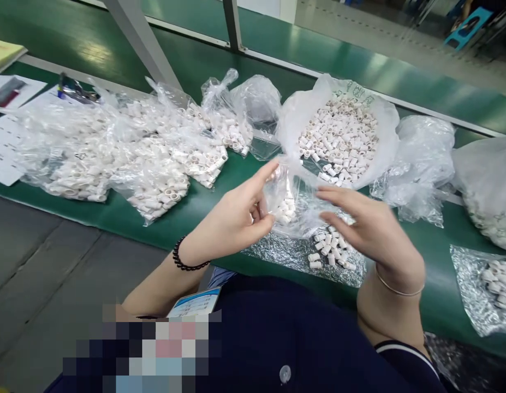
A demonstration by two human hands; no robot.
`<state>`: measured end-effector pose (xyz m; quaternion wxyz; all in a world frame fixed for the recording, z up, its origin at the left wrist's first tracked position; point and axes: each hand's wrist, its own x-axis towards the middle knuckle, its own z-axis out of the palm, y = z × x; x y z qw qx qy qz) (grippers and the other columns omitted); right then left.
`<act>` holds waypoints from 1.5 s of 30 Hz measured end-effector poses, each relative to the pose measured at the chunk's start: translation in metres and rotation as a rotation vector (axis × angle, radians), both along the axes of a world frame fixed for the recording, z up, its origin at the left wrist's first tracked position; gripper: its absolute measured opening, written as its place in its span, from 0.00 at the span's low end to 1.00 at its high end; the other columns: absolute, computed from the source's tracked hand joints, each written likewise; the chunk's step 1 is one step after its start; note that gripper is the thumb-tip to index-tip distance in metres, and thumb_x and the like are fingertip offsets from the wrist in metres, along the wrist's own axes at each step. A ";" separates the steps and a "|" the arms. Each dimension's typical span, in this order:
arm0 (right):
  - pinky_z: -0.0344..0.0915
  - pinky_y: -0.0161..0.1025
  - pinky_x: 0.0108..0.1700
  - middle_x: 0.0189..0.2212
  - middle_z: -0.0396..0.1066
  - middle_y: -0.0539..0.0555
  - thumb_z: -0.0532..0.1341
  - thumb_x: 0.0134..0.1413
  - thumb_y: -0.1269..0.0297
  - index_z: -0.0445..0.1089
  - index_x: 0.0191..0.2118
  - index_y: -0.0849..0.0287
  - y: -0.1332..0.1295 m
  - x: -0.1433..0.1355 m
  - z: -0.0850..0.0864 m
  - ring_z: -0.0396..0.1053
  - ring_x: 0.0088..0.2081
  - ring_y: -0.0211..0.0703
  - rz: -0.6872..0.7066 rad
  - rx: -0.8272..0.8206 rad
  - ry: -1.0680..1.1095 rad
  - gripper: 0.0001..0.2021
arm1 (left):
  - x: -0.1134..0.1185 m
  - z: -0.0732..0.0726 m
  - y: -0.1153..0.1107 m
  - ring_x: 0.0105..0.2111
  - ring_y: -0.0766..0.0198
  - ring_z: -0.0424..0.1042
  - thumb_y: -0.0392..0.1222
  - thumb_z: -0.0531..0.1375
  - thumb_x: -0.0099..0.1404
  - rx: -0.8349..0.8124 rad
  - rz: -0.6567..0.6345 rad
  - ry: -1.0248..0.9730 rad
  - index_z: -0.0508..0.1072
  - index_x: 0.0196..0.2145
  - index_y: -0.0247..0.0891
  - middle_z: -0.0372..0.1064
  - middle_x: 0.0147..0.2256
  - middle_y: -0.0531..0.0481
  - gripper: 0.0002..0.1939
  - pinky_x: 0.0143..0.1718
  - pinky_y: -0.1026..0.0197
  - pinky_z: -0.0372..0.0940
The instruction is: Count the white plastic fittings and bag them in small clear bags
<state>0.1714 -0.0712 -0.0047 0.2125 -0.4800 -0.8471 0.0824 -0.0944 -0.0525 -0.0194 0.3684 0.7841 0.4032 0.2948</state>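
A small clear plastic bag (291, 191) with some short white tube pieces (286, 209) inside is held at its left edge by my left hand (244, 210). Its index finger reaches up to the bag's mouth, and the thumb is bent toward the other fingers. My right hand (365, 221) is at the bag's right side, fingers stretched and apart, slightly blurred; whether the fingertips touch the film is hard to see. Under it, loose white tubes (332, 248) lie on a flat plastic sheet (277, 250). Just behind stands a large open bag (289, 123) full of the same tubes.
Several filled clear bags (154, 188) are heaped on the green table (220, 196) at left, beside printed papers (7, 144). To the right are crumpled plastic bags (424, 158), another large bag (488, 174) and a plastic sheet with tubes (502, 284). A metal post (142, 41) rises behind.
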 end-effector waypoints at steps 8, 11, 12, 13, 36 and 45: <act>0.71 0.50 0.44 0.45 0.71 0.61 0.52 0.56 0.72 0.72 0.47 0.59 -0.009 0.091 -0.074 0.71 0.47 0.54 -0.271 -0.275 -0.305 0.16 | 0.019 -0.011 0.002 0.28 0.73 0.67 0.33 0.53 0.67 0.097 -0.108 0.041 0.60 0.63 0.44 0.65 0.53 0.43 0.28 0.30 0.67 0.70; 0.70 0.50 0.48 0.48 0.69 0.62 0.52 0.51 0.76 0.69 0.52 0.59 -0.010 0.092 -0.099 0.67 0.52 0.56 -0.276 -0.343 -0.282 0.22 | 0.021 -0.013 0.000 0.28 0.73 0.67 0.35 0.54 0.68 0.108 -0.118 0.079 0.62 0.62 0.44 0.64 0.54 0.42 0.25 0.32 0.66 0.71; 0.69 0.50 0.48 0.49 0.68 0.62 0.52 0.50 0.77 0.68 0.53 0.59 -0.010 0.092 -0.103 0.66 0.53 0.56 -0.293 -0.357 -0.273 0.24 | 0.021 -0.014 -0.001 0.28 0.73 0.67 0.36 0.54 0.68 0.110 -0.122 0.086 0.62 0.62 0.44 0.64 0.54 0.42 0.25 0.32 0.65 0.71; 0.69 0.50 0.48 0.49 0.68 0.62 0.52 0.49 0.77 0.66 0.53 0.59 -0.010 0.092 -0.105 0.65 0.54 0.57 -0.311 -0.374 -0.266 0.24 | 0.021 -0.015 -0.002 0.27 0.73 0.67 0.36 0.55 0.68 0.112 -0.125 0.091 0.61 0.63 0.43 0.65 0.53 0.42 0.25 0.32 0.65 0.72; 0.74 0.44 0.46 0.42 0.75 0.52 0.62 0.56 0.76 0.71 0.48 0.51 -0.034 0.017 -0.031 0.73 0.45 0.44 -0.141 0.248 0.383 0.16 | 0.036 -0.022 -0.008 0.27 0.73 0.68 0.35 0.56 0.65 0.006 -0.132 0.042 0.45 0.68 0.44 0.58 0.59 0.39 0.37 0.30 0.66 0.70; 0.75 0.41 0.35 0.45 0.69 0.57 0.58 0.61 0.69 0.68 0.50 0.56 -0.018 0.051 -0.053 0.72 0.42 0.46 -0.310 0.020 0.169 0.12 | 0.026 -0.018 -0.009 0.28 0.71 0.67 0.37 0.56 0.66 -0.037 -0.090 0.036 0.41 0.69 0.49 0.63 0.55 0.42 0.40 0.28 0.66 0.69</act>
